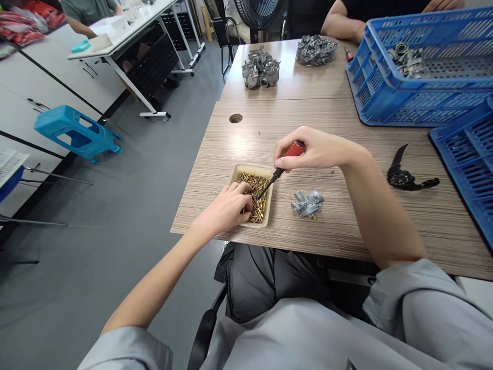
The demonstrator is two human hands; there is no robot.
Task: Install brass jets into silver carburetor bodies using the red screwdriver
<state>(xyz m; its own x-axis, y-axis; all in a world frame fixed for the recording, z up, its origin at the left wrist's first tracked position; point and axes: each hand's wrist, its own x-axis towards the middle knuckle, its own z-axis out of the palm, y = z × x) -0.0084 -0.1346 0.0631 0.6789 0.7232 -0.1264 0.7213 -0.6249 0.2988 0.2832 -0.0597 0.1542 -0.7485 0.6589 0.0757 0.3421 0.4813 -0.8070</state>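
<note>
My right hand is closed round a red-handled screwdriver, whose dark tip points down into a small beige tray of several brass screws. My left hand reaches into that tray with its fingers curled among the brass parts; what they pinch is hidden. A small silver carburetor body lies on the wooden table just right of the tray, touched by neither hand.
A black wristwatch lies to the right. Blue plastic crates with metal parts stand at the back right. More carburetors and a pile of metal pieces sit at the far end, by another person's arm. A blue stool stands on the floor at left.
</note>
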